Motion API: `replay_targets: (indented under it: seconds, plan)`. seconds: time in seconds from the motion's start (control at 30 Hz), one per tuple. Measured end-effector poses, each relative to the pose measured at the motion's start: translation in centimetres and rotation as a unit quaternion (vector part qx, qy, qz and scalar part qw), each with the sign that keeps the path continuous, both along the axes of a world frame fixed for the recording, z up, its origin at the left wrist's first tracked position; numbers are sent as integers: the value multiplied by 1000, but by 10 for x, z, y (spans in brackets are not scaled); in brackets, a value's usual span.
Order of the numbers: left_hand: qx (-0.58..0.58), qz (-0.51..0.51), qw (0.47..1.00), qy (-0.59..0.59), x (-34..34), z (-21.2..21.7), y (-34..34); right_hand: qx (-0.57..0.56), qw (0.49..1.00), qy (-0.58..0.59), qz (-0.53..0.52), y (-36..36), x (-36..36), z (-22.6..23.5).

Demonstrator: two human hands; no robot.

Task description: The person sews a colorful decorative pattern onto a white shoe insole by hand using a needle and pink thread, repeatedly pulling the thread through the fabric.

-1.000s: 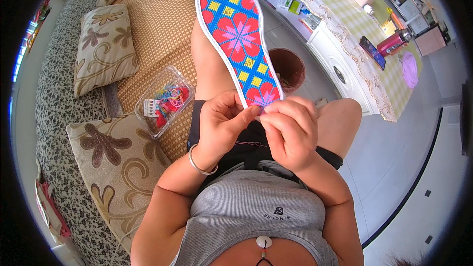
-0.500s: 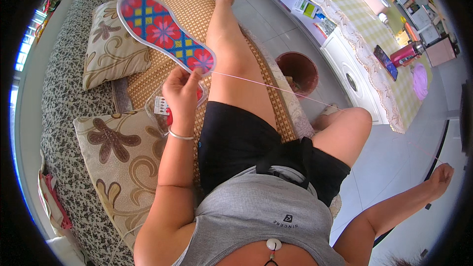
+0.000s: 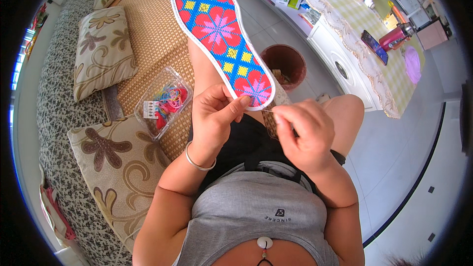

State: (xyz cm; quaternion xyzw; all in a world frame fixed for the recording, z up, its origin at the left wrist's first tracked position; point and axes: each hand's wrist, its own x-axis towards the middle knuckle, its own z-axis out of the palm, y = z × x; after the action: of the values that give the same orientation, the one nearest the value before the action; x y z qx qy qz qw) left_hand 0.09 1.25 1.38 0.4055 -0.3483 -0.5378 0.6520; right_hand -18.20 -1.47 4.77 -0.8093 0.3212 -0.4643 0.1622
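Note:
An embroidered insole (image 3: 218, 27) with red and pink flowers, blue bands and yellow diamonds on a white edge is held up over my lap. My left hand (image 3: 214, 116) grips its near end, thumb on the patterned face and fingers mostly behind it. Close to the rounded near tip, my right hand (image 3: 306, 130) pinches something thin at the insole's edge. A fine pale strand shows between its fingertips and the tip; whether a needle is there too is too small to tell.
On the woven mat left of my leg sits a clear plastic box (image 3: 165, 103) of coloured thread. Patterned cushions (image 3: 104, 51) lie further left. A brown bin (image 3: 285, 66) stands on the floor at right, beside a cloth-covered table (image 3: 345, 29) with a phone (image 3: 374, 47) and a red flask (image 3: 396, 37).
My right hand has come from far out at the right, where it drew the thread taut, to the insole's tip. The insole has moved right and nearer with my left hand.

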Motion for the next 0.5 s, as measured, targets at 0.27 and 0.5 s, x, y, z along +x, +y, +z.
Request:
replay_targets:
  seconds: [0.27,0.5]
  plan:
    - [12,-7,1000,2,-1,3,4,-46,998,50,-8,-4,6,-5]
    - [17,-5,1000,-1,-2,4,5,-44,997,69,-4,-3,4,-2]
